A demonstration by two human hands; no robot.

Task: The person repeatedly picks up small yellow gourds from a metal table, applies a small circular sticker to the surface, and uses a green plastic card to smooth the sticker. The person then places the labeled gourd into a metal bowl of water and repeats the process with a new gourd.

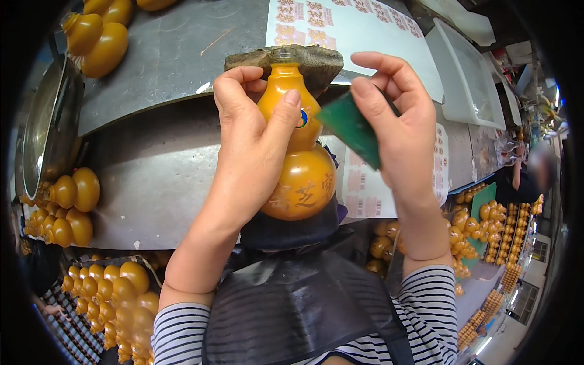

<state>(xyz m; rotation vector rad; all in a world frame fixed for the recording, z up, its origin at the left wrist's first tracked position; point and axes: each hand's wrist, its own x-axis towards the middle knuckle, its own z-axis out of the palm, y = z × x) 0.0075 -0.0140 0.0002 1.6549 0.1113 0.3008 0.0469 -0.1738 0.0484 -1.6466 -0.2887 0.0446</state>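
A golden-yellow gourd-shaped bottle (298, 182) lies in front of me, its neck pointing away and resting on a worn brownish block (322, 64). Small dark-gold characters mark its lower bulb, and a small round blue-green emblem is on the upper one. My left hand (252, 131) grips the bottle's upper bulb from the left, the thumb laid across it. Pinched between thumb and fingers of my right hand (398, 109) is a flat green scraper (356, 131), slightly blurred, with its tip beside the upper bulb.
White sticker sheets (371, 45) lie on the grey metal table (164, 55) ahead and to the right. A white plastic tray (465, 73) stands at the far right, a metal basin (45, 140) at left. Gourd bottles (115, 292) crowd both sides. Another person (517, 179) is at far right.
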